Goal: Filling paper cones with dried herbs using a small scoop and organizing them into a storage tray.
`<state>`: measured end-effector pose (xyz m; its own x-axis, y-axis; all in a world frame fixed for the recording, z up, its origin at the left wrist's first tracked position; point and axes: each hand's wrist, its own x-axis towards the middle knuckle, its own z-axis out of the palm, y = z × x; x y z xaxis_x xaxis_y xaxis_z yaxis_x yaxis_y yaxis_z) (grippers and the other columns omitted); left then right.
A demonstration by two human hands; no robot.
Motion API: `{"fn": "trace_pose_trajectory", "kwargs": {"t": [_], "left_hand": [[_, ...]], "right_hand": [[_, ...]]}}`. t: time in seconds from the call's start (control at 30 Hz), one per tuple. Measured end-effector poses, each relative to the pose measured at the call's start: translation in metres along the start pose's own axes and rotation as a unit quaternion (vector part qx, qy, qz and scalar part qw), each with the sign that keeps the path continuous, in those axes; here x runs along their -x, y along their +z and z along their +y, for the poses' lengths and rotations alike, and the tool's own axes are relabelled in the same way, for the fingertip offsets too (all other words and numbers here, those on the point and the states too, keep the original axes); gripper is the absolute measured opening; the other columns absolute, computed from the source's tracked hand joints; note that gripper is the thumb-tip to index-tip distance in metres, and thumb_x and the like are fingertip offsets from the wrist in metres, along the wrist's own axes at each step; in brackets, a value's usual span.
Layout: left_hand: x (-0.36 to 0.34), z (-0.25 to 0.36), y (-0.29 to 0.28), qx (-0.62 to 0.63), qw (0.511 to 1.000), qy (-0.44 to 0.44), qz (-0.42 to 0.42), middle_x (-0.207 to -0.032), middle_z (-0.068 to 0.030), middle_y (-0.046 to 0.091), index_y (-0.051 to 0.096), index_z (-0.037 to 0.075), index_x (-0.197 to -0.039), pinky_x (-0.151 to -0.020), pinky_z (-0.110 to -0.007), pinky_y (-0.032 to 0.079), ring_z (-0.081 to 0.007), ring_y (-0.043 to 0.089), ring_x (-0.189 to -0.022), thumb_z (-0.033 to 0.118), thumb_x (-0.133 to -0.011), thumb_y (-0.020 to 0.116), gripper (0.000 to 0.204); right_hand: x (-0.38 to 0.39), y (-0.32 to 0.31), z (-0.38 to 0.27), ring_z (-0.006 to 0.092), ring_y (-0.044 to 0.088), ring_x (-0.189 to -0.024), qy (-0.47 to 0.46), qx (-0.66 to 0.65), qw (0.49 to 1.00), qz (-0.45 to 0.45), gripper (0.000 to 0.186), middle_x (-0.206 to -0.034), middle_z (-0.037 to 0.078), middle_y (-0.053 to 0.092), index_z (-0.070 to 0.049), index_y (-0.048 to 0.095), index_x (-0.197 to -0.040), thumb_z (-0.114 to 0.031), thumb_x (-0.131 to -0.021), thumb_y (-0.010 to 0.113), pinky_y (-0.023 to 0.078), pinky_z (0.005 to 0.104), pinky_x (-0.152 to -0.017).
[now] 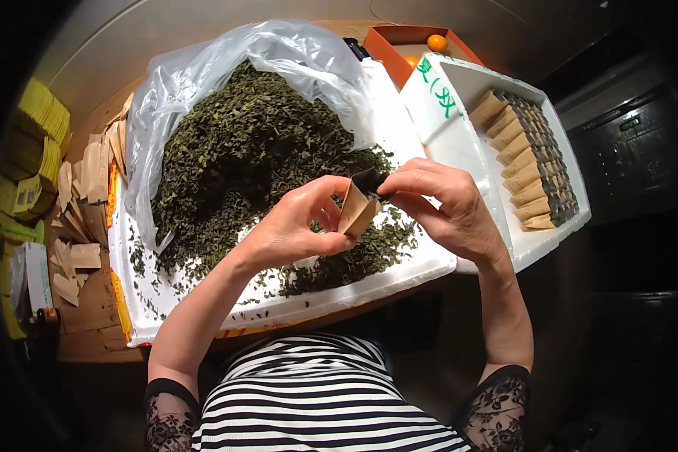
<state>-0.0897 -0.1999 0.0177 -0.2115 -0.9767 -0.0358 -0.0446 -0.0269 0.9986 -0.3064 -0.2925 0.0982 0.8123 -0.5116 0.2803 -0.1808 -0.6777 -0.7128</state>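
Note:
My left hand (pixel 305 218) grips a small brown paper bag (pixel 358 212) between thumb and fingers, with its mouth spread and tilted toward the right. A dark panel stands up at the far side of that mouth. Right beside it, my right hand (pixel 441 200) is closed in a pinch, its fingertips touching or almost touching the bag's rim. Something dark shows at those fingertips; whether it is leaf or the bag's dark edge I cannot tell. Both hands are above a large heap of dried dark-green leaves (pixel 241 143), partly in a clear plastic bag (pixel 309 56).
Scattered leaves lie on a white foam tray (pixel 147 301). At right, a white foam box (pixel 459 173) holds rows of filled paper bags (pixel 527 173). Flat paper bags (pixel 87 177) and yellow packets (pixel 41 120) crowd the left. An orange box (pixel 384 49) with orange fruit (pixel 437 42) stands behind.

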Motion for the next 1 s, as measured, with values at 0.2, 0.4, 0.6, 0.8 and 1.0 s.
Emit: {"fn": "trace_pose_trajectory", "kwargs": {"t": [0.2, 0.4, 0.6, 0.8, 1.0], "left_hand": [[-0.015, 0.019, 0.004, 0.053, 0.997, 0.016, -0.051, -0.129, -0.0112, 0.058, 0.046, 0.003, -0.143, -0.085, -0.034, 0.054, -0.016, 0.065, -0.093, 0.017, -0.077, 0.078, 0.074], [0.02, 0.01, -0.021, 0.044, 0.999, 0.01, 0.03, -0.121, -0.009, 0.061, 0.053, 0.0, -0.135, -0.083, -0.03, 0.053, -0.0141, 0.063, -0.092, 0.017, -0.081, 0.078, 0.062], [0.08, 0.011, -0.055, -0.009, 0.994, -0.01, 0.105, -0.112, -0.0095, 0.065, 0.057, -0.002, -0.128, -0.086, -0.03, 0.052, -0.0154, 0.063, -0.095, 0.022, -0.081, 0.077, 0.056], [0.12, -0.006, -0.073, 0.021, 0.978, -0.026, 0.206, -0.113, -0.0075, 0.065, 0.057, 0.0, -0.13, -0.087, -0.029, 0.051, -0.0152, 0.063, -0.095, 0.021, -0.079, 0.076, 0.058], [0.129, -0.014, -0.065, 0.027, 0.972, -0.045, 0.229, -0.113, -0.0085, 0.064, 0.057, -0.001, -0.129, -0.089, -0.03, 0.05, -0.0157, 0.062, -0.096, 0.019, -0.079, 0.074, 0.057]], "right_hand": [[0.001, -0.029, -0.006, 0.0171, 0.066, -0.079, 0.003, 0.031, 1.0, -0.006, 0.014, -0.085, 0.01, 0.067, 0.003, 0.068, -0.094, 0.009, -0.082, 0.071, 0.052, 0.0287, -0.069], [0.01, -0.091, -0.011, 0.0099, 0.061, -0.074, 0.137, 0.05, 0.981, 0.128, 0.012, -0.084, 0.003, 0.068, 0.004, 0.07, -0.101, -0.002, -0.091, 0.065, 0.05, 0.0236, -0.069], [0.016, -0.165, 0.048, 0.0066, 0.058, -0.066, 0.236, 0.101, 0.942, 0.214, 0.013, -0.075, 0.001, 0.065, 0.003, 0.071, -0.095, -0.009, -0.093, 0.066, 0.048, 0.0224, -0.063], [0.01, -0.193, 0.091, 0.0069, 0.059, -0.058, 0.286, 0.144, 0.919, 0.23, 0.013, -0.069, 0.0, 0.064, 0.002, 0.07, -0.089, -0.011, -0.089, 0.069, 0.048, 0.0233, -0.057], [0.01, -0.21, 0.165, 0.0151, 0.067, -0.057, 0.326, 0.291, 0.876, 0.207, 0.011, -0.064, 0.009, 0.068, 0.001, 0.072, -0.083, -0.01, -0.083, 0.07, 0.054, 0.0296, -0.058]]}}
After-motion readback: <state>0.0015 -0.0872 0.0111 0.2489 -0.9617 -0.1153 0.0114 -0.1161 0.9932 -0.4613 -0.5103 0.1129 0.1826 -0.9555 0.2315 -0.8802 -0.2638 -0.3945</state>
